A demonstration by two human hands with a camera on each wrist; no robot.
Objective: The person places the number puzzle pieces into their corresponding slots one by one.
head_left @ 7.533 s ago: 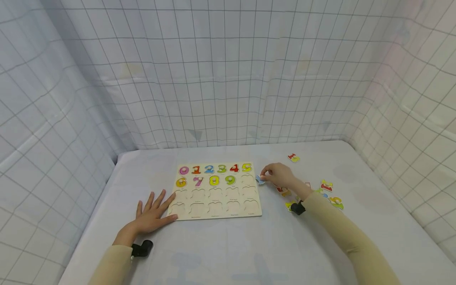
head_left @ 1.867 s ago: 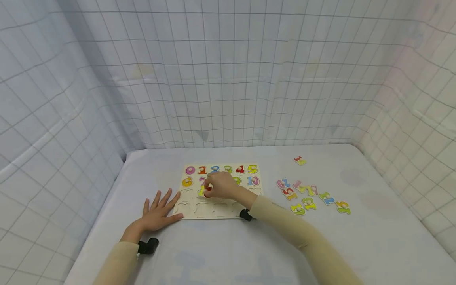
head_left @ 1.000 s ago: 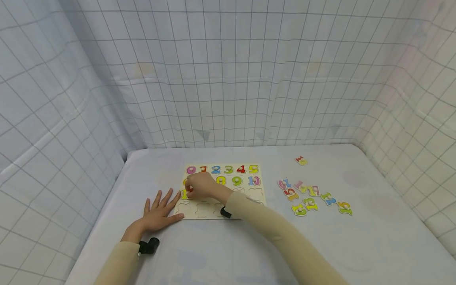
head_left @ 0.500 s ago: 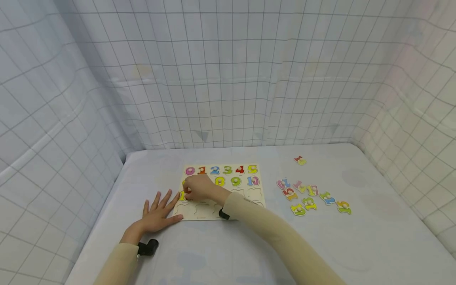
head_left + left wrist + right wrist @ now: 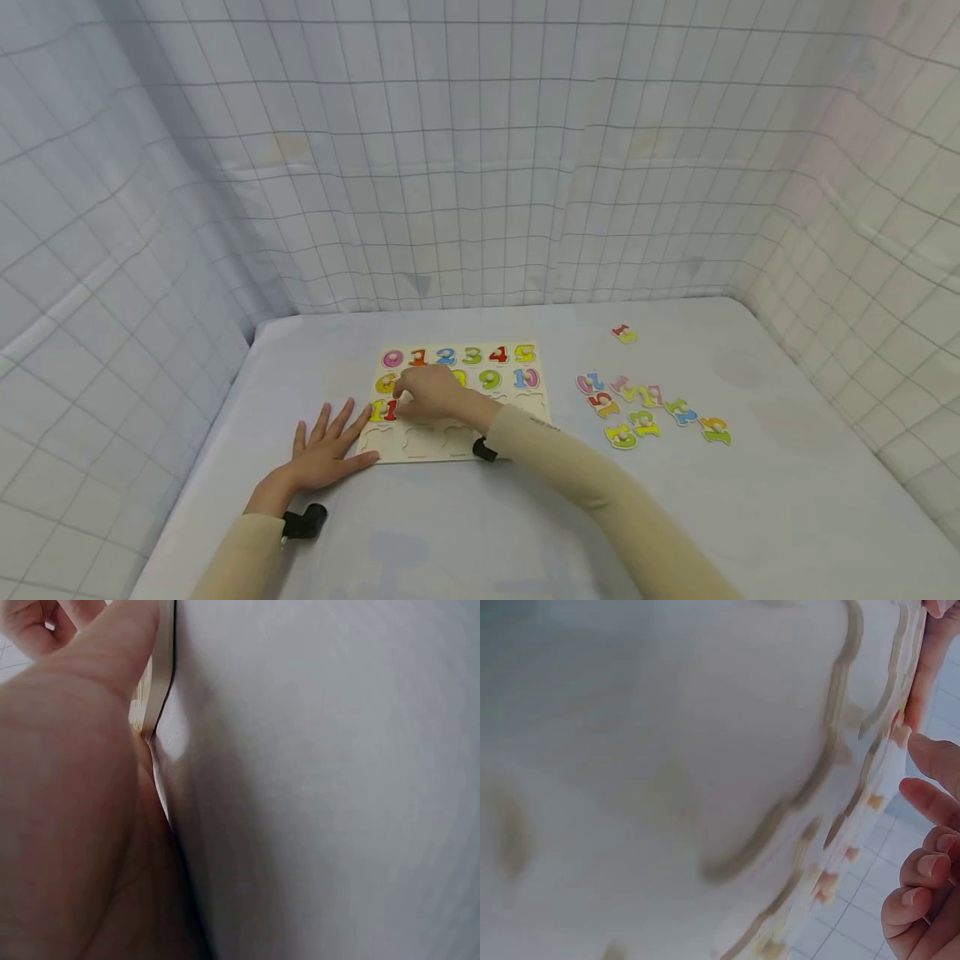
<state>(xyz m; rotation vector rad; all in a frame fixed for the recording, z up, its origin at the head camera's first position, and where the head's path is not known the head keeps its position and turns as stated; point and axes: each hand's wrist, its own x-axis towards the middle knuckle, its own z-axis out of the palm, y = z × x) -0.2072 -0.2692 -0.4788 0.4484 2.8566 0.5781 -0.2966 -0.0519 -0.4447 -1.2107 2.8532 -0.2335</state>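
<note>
A pale wooden number puzzle board (image 5: 416, 456) lies on the table, its upper rows filled with knobbed number pieces. The yellow and red number 11 piece (image 5: 385, 411) sits in the left slot of the third row. My right hand (image 5: 437, 393) is over the board just right of it. In the right wrist view, the thumb and index finger (image 5: 932, 801) are slightly apart beside the piece's knob (image 5: 901, 735), the other fingers curled loosely, nothing held. My left hand (image 5: 322, 457) lies flat with spread fingers, its fingertips at the board's left edge.
Loose number pieces lie right of the board, among them a 15 (image 5: 603, 405), a 13 (image 5: 645, 423) and a 12 (image 5: 681, 412). A red and yellow piece (image 5: 624, 334) lies apart farther back. Grid-patterned curtains (image 5: 480, 167) enclose the table's back and sides.
My right hand brought the 11 piece leftward across the board, let go of it in its slot and drew slightly right. The 10 piece went in earlier. The left hand stayed put.
</note>
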